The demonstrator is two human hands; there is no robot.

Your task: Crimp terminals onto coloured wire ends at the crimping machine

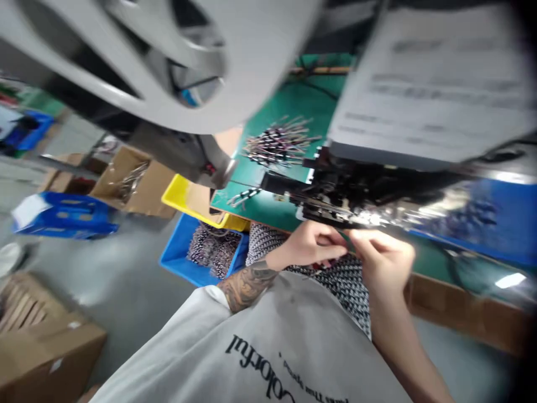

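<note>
My left hand [312, 244], at the end of a tattooed forearm, is closed with its thumb and fingers pinched together. Close beside it, my right hand [380, 254] is also pinched shut, and the fingertips of both almost meet. Whatever lies between them is too small and blurred to make out. Just beyond the hands runs the front of a dark machine with shiny metal parts [335, 210]. Below them is a black-and-white patterned cloth [350, 285] over my lap. A pile of black-and-white wire bundles [277, 144] lies on the green table [277, 214], with a smaller bunch [244, 196] nearer its edge.
Large pale spoked plastic [255, 61] looms at upper left. A printed sheet [436, 84] covers the machine's upper right. Left of the table are a yellow bin [180, 190] and a blue bin [176, 262] of wire bundles. Cardboard boxes [62, 358] stand on the floor; a blue tray [512, 218] is right.
</note>
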